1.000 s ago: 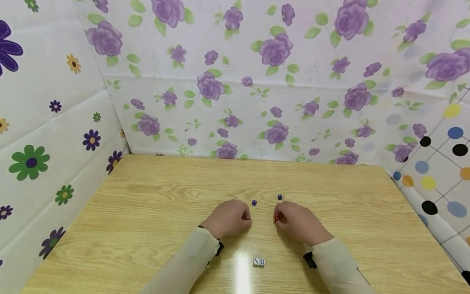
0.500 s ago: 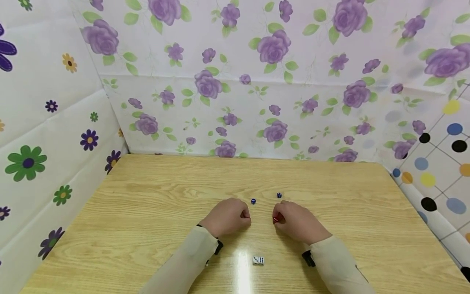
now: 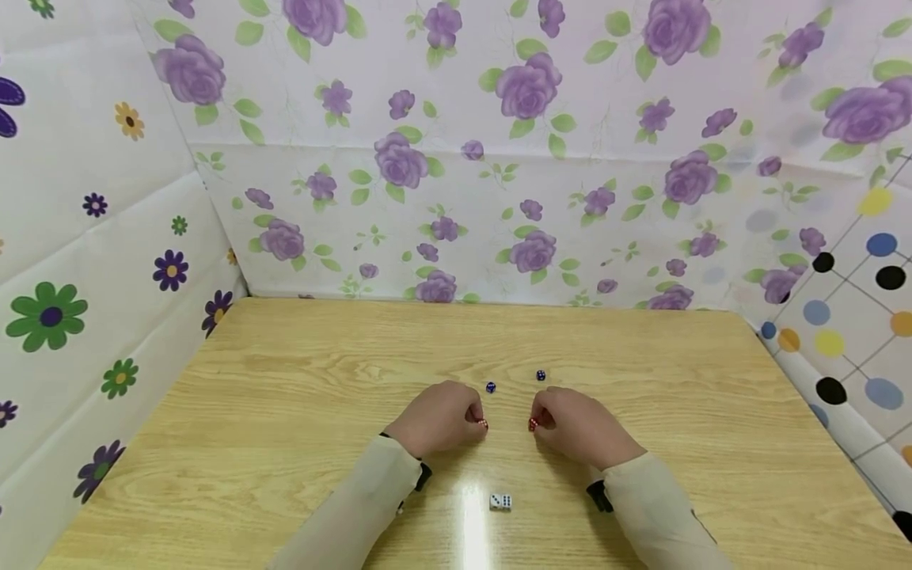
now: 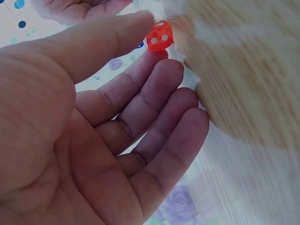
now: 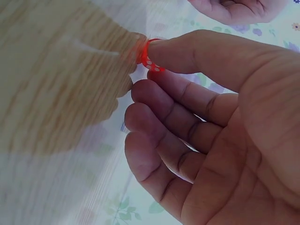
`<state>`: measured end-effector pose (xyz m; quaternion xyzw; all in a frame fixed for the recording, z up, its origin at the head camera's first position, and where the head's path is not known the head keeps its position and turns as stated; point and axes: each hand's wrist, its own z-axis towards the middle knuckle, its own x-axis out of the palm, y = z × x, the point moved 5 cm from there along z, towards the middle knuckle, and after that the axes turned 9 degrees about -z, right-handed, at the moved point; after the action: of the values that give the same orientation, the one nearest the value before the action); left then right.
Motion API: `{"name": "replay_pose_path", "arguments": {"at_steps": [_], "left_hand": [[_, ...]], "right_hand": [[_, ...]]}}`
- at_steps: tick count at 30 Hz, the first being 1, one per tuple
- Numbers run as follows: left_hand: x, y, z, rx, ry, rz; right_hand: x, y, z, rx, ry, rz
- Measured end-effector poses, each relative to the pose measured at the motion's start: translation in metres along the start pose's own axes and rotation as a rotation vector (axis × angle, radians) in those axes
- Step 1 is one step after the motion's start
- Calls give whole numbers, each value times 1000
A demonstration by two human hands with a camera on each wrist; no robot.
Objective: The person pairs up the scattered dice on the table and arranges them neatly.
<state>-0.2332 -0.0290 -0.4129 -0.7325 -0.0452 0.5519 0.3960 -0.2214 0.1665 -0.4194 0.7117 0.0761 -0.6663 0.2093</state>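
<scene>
My left hand pinches a red die with white pips between thumb and index fingertip, low at the table surface. In the right hand a second red die is pinched the same way, its top partly covered by the thumb. A short gap separates the two hands in the head view. Just beyond them lie two blue dice, one blue die near the left knuckles and another blue die past the right hand.
Two white dice sit side by side on the wooden table, nearer the body, between the forearms. Flower-printed sheeting rises behind the table's back edge. Dotted sheeting borders the right side.
The red die in the left hand shows more at the fingertips than before. The right hand's red die has turned slightly. Both hands stay in nearly the same place; the head view shifts slightly.
</scene>
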Motion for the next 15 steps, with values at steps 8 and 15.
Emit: {"name": "replay_pose_path", "arguments": {"at_steps": [8, 15], "left_hand": [[3, 2, 0, 0, 8, 10], [1, -1, 2, 11, 5, 34]], "right_hand": [[2, 1, -1, -3, 2, -7], [1, 7, 1, -13, -2, -9]]}}
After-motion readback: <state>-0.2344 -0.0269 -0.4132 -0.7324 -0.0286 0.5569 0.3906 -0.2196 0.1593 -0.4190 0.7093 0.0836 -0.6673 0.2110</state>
